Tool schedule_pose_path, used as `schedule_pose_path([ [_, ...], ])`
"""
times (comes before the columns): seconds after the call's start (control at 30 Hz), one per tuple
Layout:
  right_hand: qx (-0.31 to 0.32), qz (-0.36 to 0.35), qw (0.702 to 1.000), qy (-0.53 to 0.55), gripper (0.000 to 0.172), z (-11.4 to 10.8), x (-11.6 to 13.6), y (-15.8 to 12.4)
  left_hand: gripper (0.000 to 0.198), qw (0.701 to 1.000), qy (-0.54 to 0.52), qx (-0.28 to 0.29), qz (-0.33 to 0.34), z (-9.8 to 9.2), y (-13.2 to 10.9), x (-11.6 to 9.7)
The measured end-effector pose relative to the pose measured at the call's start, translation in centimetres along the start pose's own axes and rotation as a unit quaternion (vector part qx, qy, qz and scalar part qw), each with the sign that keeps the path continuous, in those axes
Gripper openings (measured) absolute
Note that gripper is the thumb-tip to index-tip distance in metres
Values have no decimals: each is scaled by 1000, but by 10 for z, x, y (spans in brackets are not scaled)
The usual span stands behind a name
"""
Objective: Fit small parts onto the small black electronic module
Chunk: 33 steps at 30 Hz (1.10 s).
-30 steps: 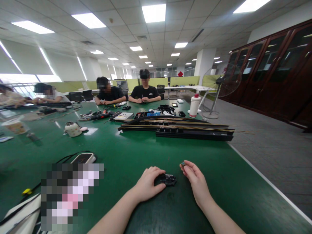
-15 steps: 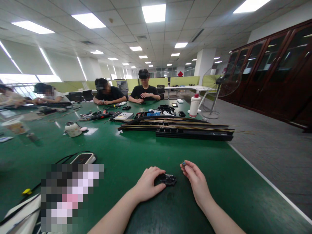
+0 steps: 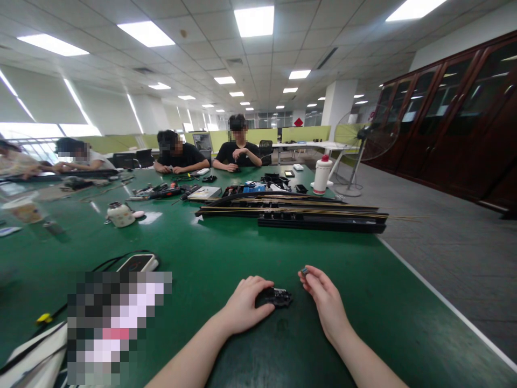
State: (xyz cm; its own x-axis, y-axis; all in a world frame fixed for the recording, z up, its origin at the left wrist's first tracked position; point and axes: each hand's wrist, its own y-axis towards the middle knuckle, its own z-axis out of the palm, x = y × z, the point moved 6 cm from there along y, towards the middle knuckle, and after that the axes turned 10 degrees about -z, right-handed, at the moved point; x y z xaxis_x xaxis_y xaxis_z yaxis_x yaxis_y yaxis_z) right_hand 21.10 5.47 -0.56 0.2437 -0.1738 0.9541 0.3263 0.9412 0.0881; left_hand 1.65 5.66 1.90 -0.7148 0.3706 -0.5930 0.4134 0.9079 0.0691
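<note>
On the green tabletop (image 3: 194,258) lies a small black plastic part (image 3: 279,297) with a few shiny bits on its upper side. My left hand (image 3: 249,304) is closed around its left end, thumb at the near side and fingers at the far side. To the right of it, my right hand (image 3: 323,296) is raised slightly and pinches a small metallic piece with a blue face (image 3: 304,272) between thumb and fingertips. That piece is apart from the black part. Its exact kind is too small to make out.
Long black rails (image 3: 323,222) with thin brass-coloured rods lie across the table ahead. Behind them are tools, small boxes and a white bottle with a red cap (image 3: 322,175). A patterned jar (image 3: 121,214) and a white-edged device (image 3: 139,263) stand left. Co-workers sit at the far side.
Both my hands and what they hold stay almost where they were. Across the table, a co-worker's raised hand has shifted slightly.
</note>
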Motion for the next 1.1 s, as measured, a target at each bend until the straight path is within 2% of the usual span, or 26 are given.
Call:
schedule_pose_path([
  [1.1,-3,4,1000,-2,46,3,7,-2,41,1000,-2,6,-8,0,0,0],
])
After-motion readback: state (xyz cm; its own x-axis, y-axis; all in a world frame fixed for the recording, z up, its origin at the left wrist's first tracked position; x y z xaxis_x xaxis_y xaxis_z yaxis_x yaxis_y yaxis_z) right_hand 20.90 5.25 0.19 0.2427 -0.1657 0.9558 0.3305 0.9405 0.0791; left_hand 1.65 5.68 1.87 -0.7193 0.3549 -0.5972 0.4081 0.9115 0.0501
